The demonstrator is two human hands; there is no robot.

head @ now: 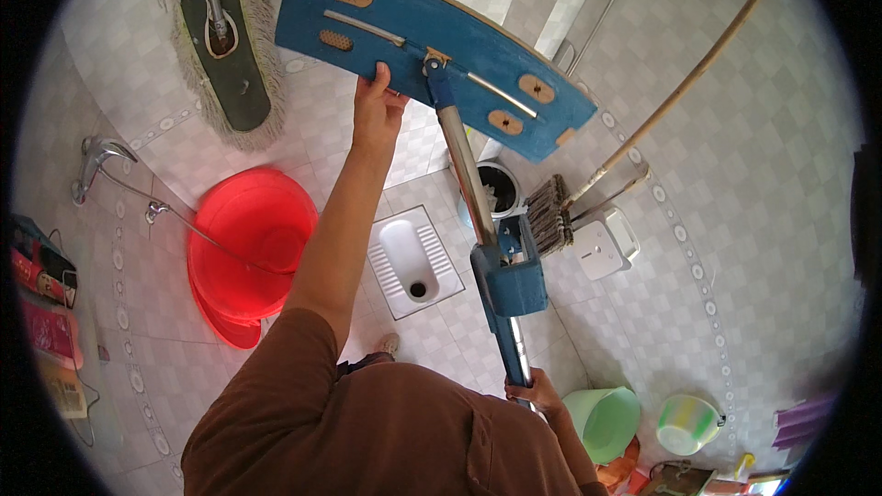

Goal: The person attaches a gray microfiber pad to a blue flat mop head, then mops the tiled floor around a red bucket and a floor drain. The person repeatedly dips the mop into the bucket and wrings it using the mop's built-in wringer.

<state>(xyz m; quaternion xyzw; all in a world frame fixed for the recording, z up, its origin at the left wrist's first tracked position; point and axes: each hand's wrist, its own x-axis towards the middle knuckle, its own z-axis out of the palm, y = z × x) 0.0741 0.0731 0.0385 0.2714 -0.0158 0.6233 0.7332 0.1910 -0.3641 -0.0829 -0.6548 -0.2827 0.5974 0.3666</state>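
A flat mop with a blue rectangular head plate (406, 58) is raised in front of me, its back face towards me. My left hand (379, 114) grips the plate's lower edge, thumb on the face and fingers mostly hidden behind it. From the plate's central hinge, a metal pole (465, 165) slants down through a blue plastic wringer housing (513, 282). Below that housing my right hand (537, 393) is closed around the handle, close to my body. Bare tan fibreboard shows in several oval slots of the plate.
A white squat toilet (406, 241) is set in the tiled floor. Left stand a red tub (241, 255) and, against the wall, a string dust mop (231, 76). On the right are a waste bin (501, 186), a broom (551, 217), a white stool (606, 244) and a green bucket (603, 424).
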